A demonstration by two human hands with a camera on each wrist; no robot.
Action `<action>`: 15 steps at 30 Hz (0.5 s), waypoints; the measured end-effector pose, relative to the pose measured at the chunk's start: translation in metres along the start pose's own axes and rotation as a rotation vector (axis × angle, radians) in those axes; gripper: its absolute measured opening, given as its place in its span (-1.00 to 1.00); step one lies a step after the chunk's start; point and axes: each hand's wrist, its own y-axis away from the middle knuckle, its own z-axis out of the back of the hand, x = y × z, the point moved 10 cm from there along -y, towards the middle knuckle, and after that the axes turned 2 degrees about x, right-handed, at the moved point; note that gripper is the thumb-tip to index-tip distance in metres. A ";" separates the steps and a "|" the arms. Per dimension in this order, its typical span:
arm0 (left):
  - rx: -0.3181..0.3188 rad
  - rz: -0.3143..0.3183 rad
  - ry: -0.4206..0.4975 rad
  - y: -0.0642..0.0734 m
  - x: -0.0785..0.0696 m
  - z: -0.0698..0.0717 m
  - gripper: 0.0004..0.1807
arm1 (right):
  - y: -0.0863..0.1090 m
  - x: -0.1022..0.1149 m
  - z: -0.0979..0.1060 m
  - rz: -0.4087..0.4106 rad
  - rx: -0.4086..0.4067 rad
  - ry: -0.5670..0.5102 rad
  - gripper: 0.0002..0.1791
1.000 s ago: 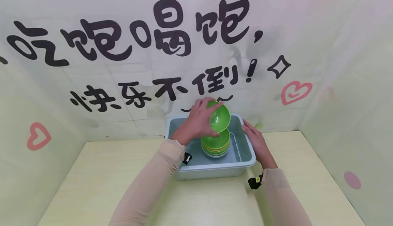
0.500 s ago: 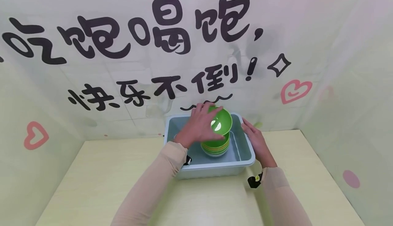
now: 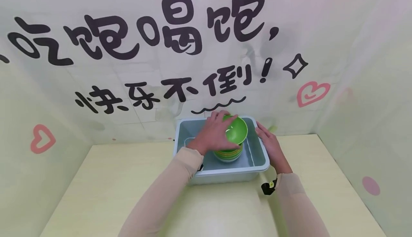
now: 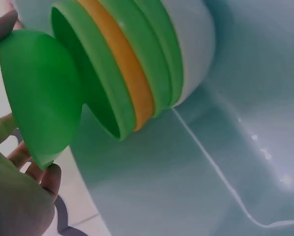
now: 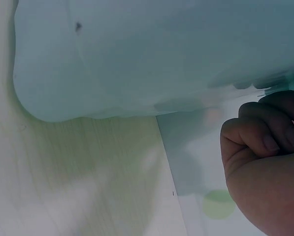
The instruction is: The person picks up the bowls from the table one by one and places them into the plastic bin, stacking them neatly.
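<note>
My left hand point(image 3: 215, 132) holds a green bowl point(image 3: 237, 130) by its rim, thumb and fingers at opposite edges. The bowl is tilted and its bottom sits at the mouth of a stack of bowls point(image 3: 228, 155). In the left wrist view the held bowl point(image 4: 46, 93) leans at the opening of the top green bowl point(image 4: 87, 69); below come an orange bowl point(image 4: 124, 64), more green ones and a white bowl point(image 4: 193, 49). The stack stands inside a light blue plastic basin point(image 3: 222, 172). My right hand point(image 3: 271, 145) grips the basin's right rim, its fingers curled in the right wrist view.
The basin stands on a pale wooden table point(image 3: 106, 190), close to the back wall point(image 3: 154, 65) with black lettering. Side walls rise left and right of the table. A black wrist camera point(image 3: 268, 187) hangs under the right wrist, near the basin's front right corner.
My left hand has brought the green bowl lower and slightly to the right, closer to the stack. The right hand stays at the basin rim. The head view has shifted slightly.
</note>
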 end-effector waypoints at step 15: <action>0.080 0.020 0.063 0.006 0.003 -0.013 0.18 | -0.001 -0.002 0.002 0.002 -0.019 0.021 -0.28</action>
